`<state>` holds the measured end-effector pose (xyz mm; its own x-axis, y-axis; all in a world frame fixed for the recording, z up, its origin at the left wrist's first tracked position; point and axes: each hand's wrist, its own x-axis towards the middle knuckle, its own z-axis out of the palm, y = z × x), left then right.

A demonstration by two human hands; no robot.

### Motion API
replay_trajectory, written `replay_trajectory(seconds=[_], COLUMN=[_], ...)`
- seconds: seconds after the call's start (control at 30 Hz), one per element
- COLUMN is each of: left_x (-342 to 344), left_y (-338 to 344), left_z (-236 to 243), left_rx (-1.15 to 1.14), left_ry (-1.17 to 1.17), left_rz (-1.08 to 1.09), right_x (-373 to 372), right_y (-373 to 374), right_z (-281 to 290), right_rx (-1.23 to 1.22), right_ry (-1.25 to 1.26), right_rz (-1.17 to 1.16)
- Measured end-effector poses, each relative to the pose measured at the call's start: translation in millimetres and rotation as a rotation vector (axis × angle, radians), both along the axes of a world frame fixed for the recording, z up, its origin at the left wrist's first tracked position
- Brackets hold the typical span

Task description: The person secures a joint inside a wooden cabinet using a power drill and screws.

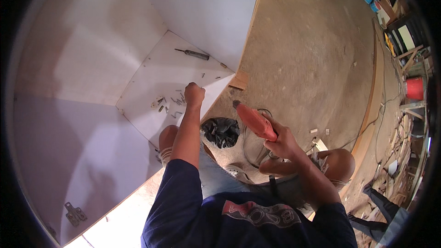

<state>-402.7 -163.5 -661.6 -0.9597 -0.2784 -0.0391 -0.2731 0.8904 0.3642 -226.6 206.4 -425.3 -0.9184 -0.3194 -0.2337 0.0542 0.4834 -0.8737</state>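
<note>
My right hand (284, 143) is wrapped round the handle of a red power drill (255, 122), whose dark front end points up and to the left. My left hand (195, 94) is closed above the white bottom panel (151, 76) of a box-like cabinet; whatever its fingers hold is hidden. Just left of that hand lie several loose screws (177, 101) and small metal fittings (156, 104). Farther back on the same panel rests a dark-handled screwdriver (196, 55), with a single screw (203, 75) nearer me.
Metal hinge plates (75, 214) sit on the cabinet's left panel (59, 156). Between my knees is a black plastic bag (221, 132). A cord trails over the concrete floor (312, 55). Along the right are a red bucket (414, 88), wood scraps (397, 156) and another person's legs (383, 211).
</note>
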Motion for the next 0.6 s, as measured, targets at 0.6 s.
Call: replay_trajectory(seconds=[0.6], left_x=[-10.3], left_y=[56.3], left_z=[50.1], left_rx=[1.255], left_ry=[0.07], left_rz=[0.156], right_x=[1.6], right_y=[-10.2], right_z=[9.5], right_rx=[0.238], right_ry=[0.136], right_rz=[0.053])
